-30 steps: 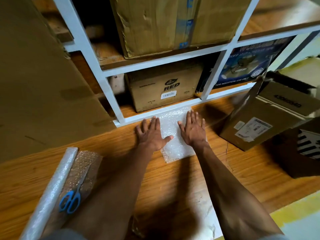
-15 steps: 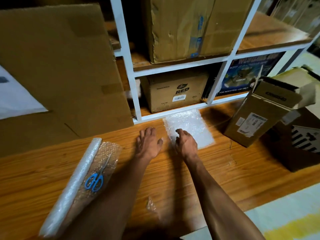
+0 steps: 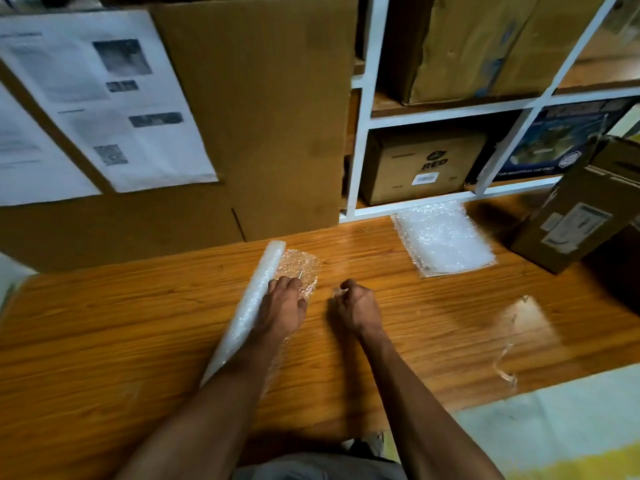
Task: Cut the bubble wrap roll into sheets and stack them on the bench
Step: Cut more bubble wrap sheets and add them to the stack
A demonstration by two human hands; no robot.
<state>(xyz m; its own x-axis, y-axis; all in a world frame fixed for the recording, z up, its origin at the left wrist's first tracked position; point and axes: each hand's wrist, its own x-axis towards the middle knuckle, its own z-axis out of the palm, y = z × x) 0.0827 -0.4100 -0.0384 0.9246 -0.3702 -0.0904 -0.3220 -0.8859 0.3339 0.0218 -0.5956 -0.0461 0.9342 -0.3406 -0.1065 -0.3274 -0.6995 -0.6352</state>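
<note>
Your left hand [image 3: 282, 308] lies on the bubble wrap roll [image 3: 247, 311] at the middle of the wooden bench [image 3: 104, 341], fingers curled over its unrolled flap; whether they grip anything cannot be told. Just right of the roll, your right hand [image 3: 356, 306] hovers with fingers curled, seemingly pinching a small clear scrap. Farther right of the roll, the cut sheets [image 3: 445, 239] lie stacked against the white shelf [image 3: 360, 140].
</note>
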